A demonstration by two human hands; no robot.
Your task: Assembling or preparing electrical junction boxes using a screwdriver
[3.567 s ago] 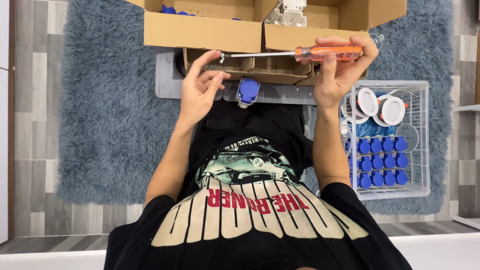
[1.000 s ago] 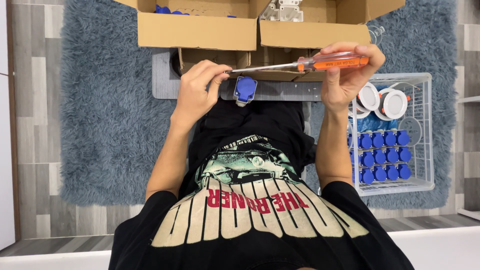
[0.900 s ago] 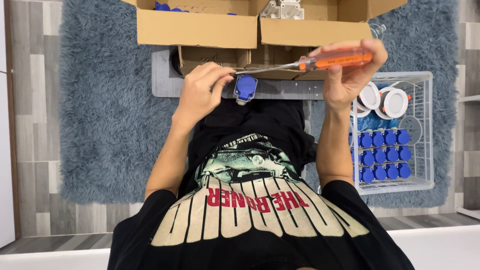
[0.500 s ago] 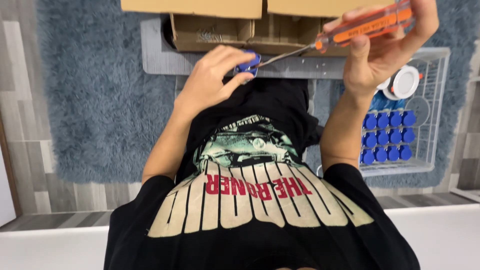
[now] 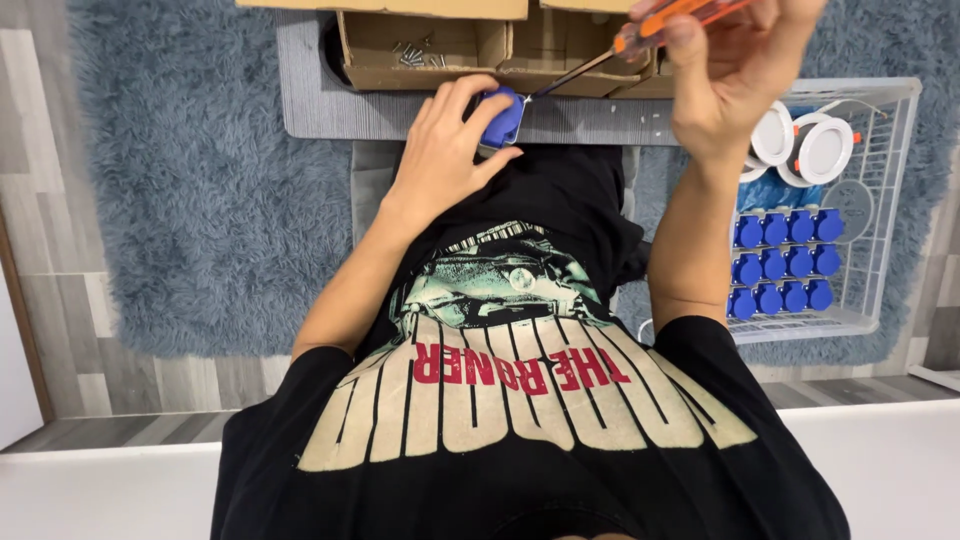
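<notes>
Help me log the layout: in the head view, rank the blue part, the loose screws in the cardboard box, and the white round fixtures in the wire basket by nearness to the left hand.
From the left hand:
1. Blue part: held in its fingers.
2. Loose screws: just above, inside the cardboard box.
3. White round fixtures: far right, in the wire basket.

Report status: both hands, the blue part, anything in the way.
Left hand grips blue part. Right hand holds orange screwdriver, tip at the part. Nothing between them.

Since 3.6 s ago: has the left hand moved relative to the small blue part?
Yes. The left hand has come down onto the small blue part by the grey board; earlier it was raised near the screwdriver tip.
</notes>
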